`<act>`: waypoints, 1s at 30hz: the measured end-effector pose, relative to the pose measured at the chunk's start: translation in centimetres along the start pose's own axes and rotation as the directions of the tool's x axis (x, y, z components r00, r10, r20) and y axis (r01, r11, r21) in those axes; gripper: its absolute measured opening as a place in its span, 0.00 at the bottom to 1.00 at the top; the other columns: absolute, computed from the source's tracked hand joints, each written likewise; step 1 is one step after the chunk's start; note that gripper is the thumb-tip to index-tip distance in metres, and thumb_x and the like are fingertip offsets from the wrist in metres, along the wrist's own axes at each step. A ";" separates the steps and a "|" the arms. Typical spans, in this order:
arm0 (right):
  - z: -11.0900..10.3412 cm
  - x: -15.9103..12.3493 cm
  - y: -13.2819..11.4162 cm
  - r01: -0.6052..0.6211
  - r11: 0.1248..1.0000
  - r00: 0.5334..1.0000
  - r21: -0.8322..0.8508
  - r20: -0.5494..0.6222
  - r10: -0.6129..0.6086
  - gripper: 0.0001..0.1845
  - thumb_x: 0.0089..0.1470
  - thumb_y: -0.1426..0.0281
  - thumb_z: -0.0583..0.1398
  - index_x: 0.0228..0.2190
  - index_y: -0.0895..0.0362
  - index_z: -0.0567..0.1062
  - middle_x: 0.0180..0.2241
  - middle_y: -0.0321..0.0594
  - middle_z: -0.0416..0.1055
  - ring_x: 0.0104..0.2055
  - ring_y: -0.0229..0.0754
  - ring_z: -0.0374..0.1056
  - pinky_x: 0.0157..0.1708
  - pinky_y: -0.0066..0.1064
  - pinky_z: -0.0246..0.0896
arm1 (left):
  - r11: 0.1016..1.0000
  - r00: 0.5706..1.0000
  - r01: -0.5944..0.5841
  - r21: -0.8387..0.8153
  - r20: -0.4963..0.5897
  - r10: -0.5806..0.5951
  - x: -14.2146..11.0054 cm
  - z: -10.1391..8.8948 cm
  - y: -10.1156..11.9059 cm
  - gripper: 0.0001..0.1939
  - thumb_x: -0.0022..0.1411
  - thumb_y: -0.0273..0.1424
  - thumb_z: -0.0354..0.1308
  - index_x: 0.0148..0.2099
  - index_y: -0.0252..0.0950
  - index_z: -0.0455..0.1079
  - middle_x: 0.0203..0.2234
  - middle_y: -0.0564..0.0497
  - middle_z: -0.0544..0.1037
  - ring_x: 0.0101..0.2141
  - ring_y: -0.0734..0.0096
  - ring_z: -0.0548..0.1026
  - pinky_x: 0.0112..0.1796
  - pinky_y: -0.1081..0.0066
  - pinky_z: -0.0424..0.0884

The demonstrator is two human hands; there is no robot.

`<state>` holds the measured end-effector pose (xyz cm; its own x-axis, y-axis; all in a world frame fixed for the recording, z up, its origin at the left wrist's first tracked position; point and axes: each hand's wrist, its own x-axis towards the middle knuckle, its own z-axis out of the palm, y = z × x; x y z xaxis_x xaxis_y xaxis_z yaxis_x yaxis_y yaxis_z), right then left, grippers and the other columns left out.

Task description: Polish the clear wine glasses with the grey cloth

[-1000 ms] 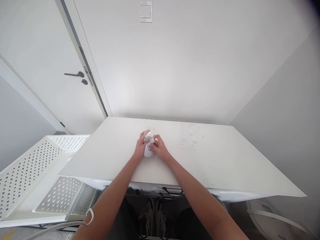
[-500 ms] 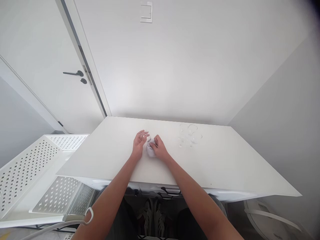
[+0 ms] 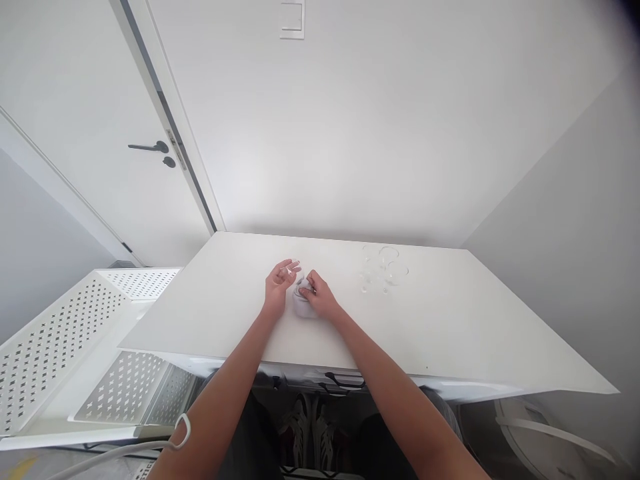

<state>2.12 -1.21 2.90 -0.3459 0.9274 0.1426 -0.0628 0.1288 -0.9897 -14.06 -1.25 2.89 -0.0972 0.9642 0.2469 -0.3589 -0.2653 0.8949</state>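
Note:
My left hand has its fingers curled around a clear glass, whose faint outline shows at the fingertips. My right hand grips a pale lavender cloth and presses part of it against the near side of the glass. The cloth's lower end hangs in a bunch just over the white tabletop. To the right of my hands, several clear glasses stand grouped on the tabletop. Their exact shapes are hard to make out against the white.
A white wall with a light switch rises behind the table. A door with a dark handle is at left. White perforated baskets sit beside the table's left edge. A round-lidded bin is low at right.
The camera view has shifted slightly. My hands keep nearly the same place, with the glass turned a little in the left and the cloth hanging slightly lower.

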 end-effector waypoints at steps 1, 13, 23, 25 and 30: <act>-0.1 0.0 -0.1 -0.061 0.995 0.994 0.084 0.092 0.053 0.20 0.52 0.59 0.66 0.31 0.52 0.60 0.27 0.30 0.60 0.29 0.37 0.57 0.32 0.31 0.58 | 0.999 0.999 0.024 -0.038 0.039 -0.022 0.0 -0.1 0.0 0.24 0.59 0.43 0.68 0.54 0.37 0.74 0.54 0.38 0.78 0.51 0.51 0.78 0.56 0.51 0.67; 0.1 0.2 0.1 -0.098 0.939 0.991 0.329 -0.057 0.124 0.23 0.50 0.54 0.68 0.31 0.52 0.60 0.27 0.30 0.65 0.29 0.37 0.59 0.30 0.29 0.55 | 0.999 0.998 0.030 -0.036 0.050 -0.028 0.0 0.2 -0.2 0.24 0.65 0.47 0.61 0.58 0.39 0.72 0.58 0.37 0.75 0.55 0.49 0.76 0.55 0.50 0.67; 0.1 -0.2 -1.4 -0.182 0.848 0.979 0.498 0.012 0.203 0.23 0.54 0.50 0.66 0.45 0.47 0.69 0.38 0.36 0.71 0.39 0.42 0.66 0.37 0.33 0.63 | 0.991 0.984 -0.020 0.134 0.177 -0.004 -0.8 1.3 0.8 0.21 0.66 0.45 0.60 0.58 0.44 0.72 0.63 0.44 0.69 0.63 0.52 0.67 0.58 0.56 0.65; 0.2 -0.3 -1.0 -0.216 0.852 0.976 0.478 0.082 0.202 0.21 0.55 0.52 0.65 0.46 0.49 0.72 0.40 0.39 0.72 0.41 0.43 0.67 0.40 0.34 0.64 | 0.990 0.986 -0.044 0.134 0.164 0.022 -0.8 1.4 1.0 0.20 0.67 0.45 0.60 0.57 0.43 0.73 0.63 0.44 0.70 0.64 0.53 0.64 0.61 0.57 0.63; -0.2 -0.3 0.0 -0.353 0.818 0.935 0.453 0.184 0.302 0.21 0.53 0.51 0.67 0.36 0.55 0.74 0.35 0.41 0.72 0.36 0.44 0.66 0.38 0.35 0.64 | 0.993 0.993 -0.034 0.109 0.118 0.021 -0.7 1.1 1.2 0.22 0.67 0.49 0.57 0.53 0.42 0.78 0.63 0.43 0.69 0.61 0.51 0.67 0.59 0.56 0.64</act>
<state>2.45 -1.40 2.83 -0.5145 0.8419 -0.1631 -0.3536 -0.3816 -0.8540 -13.36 -2.21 4.22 0.0057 0.9515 0.3075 -0.2516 -0.2962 0.9214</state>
